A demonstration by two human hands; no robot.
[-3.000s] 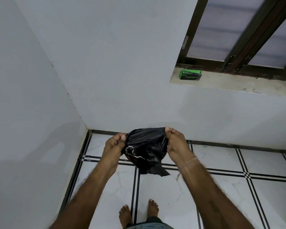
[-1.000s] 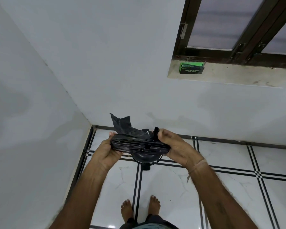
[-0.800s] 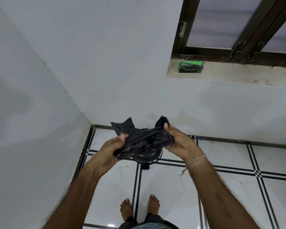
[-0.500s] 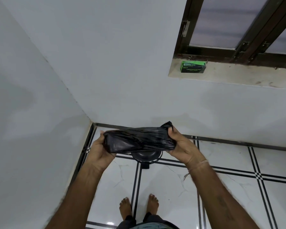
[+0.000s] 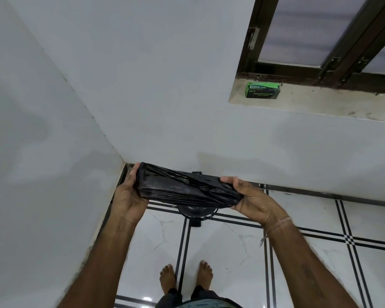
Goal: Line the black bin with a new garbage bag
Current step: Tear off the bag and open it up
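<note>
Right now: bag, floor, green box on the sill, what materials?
Garbage bag: thin black plastic film, glossy, creased into folds. Floor: polished white tile, marble-like veins, black inlay lines, glare spot. Green box: likely printed cardboard, sharp edges.

One head-worn wide-angle camera looks forward and down into a room corner. It sits close above the hands, with floor (image 5: 231, 247) and window (image 5: 309, 41) both in frame.

Black garbage bag (image 5: 182, 187); green box (image 5: 262, 90)
</note>
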